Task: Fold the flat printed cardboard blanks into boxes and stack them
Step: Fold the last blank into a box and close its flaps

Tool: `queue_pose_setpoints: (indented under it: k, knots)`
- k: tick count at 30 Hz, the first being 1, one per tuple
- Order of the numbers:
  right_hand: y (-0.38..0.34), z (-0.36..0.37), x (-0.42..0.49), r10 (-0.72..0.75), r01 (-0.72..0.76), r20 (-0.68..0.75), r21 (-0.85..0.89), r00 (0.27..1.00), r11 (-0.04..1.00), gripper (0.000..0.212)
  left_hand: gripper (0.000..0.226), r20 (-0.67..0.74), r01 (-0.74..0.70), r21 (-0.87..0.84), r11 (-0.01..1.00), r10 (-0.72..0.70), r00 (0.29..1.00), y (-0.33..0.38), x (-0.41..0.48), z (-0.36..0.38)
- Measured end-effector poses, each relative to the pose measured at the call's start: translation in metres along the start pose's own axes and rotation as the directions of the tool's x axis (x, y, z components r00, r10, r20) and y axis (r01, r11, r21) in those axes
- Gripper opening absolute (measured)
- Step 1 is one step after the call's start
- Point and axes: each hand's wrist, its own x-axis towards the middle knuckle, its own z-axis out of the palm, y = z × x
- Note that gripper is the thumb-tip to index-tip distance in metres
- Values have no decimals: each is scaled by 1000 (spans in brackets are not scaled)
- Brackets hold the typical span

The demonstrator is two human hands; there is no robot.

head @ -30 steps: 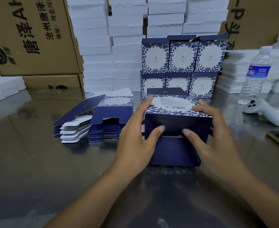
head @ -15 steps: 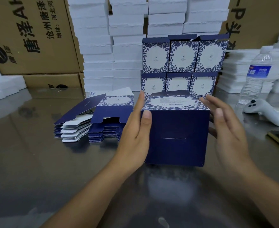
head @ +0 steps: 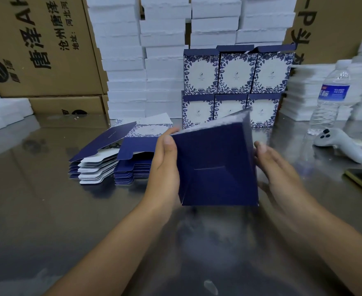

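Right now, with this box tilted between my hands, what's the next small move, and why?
Probably turn the box upright and carry it to the stacked boxes behind. Its facing end looks closed, your left hand grips one edge, your right hand rests against the other.

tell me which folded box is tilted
The navy box between the left hand and right hand, tipped plain underside toward the camera; the six stacked boxes behind stand upright, floral fronts showing.
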Motion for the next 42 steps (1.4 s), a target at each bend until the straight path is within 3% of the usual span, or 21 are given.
queue_pose_setpoints:
  k: [2, 3, 7, 11, 13, 16, 20, 23, 26, 27, 29, 32, 35, 37, 39, 42]
  knots:
    - [-4, -1, 0, -60, 62, -43, 47, 997, 997, 49, 32, -75, 125, -215, 969, -144, 987, -4, 7, -2]
    - [-5, -2, 0, -87, 90, -70, 40, 994, 995, 45, 34, -115, 170, -272, 947, -207, 972, -5, 10, -4]
    - [-1, -2, -2, -42, 36, -102, -65, 994, 997, 86, 45, -126, 289, -392, 873, -362, 923, -9, 17, -12]
    - [-6, 1, -8, -86, 87, 42, -21, 995, 996, 41, 50, -17, 371, -423, 827, -417, 909, -11, 17, -14]
    - [-9, 0, -8, -157, 155, 45, 35, 987, 987, 33, 46, -20, 371, -369, 852, -406, 914, -11, 17, -13]
    - [-13, -3, -10, -233, 231, 3, 127, 972, 965, 26, 33, -129, 267, -76, 961, -275, 953, -10, 18, -11]
    - [-22, -5, -16, -446, 447, -38, 10, 894, 894, 28, 43, -128, 84, 208, 975, -58, 990, -8, 14, -7]
    - [-23, -6, -19, -657, 617, 29, -379, 753, 690, 21, 55, 16, -168, 312, 935, 171, 985, -4, 6, -1]
    - [-17, -5, -19, -821, 679, 247, -701, 515, 216, 39, 69, 208, -374, 335, 865, 319, 925, 2, -5, 2]
    - [-16, -3, -19, -823, 694, 353, -716, 446, 69, 41, 80, 261, -435, 361, 825, 359, 896, 2, -8, 2]
    - [-14, 3, -21, -782, 708, 501, -697, 370, -112, 36, 98, 367, -563, 423, 710, 434, 823, 3, -12, 2]
    - [-14, 11, -23, -748, 700, 595, -667, 295, -254, 11, 107, 469, -723, 453, 521, 551, 690, 3, -13, 2]
    - [-14, 17, -24, -717, 678, 653, -644, 245, -355, 4, 100, 442, -744, 459, 486, 602, 665, 5, -12, -1]
    - [-16, 17, -22, -715, 700, 660, -623, 230, -350, 7, 86, 421, -740, 468, 483, 614, 667, 9, -10, -2]
    - [-19, 12, -23, -717, 757, 651, -593, 250, -274, 21, 72, 415, -759, 463, 457, 645, 642, 11, -7, -3]
    - [-22, 7, -29, -786, 856, 539, -516, 301, -26, 18, 62, 379, -768, 434, 472, 678, 630, 11, -6, -3]
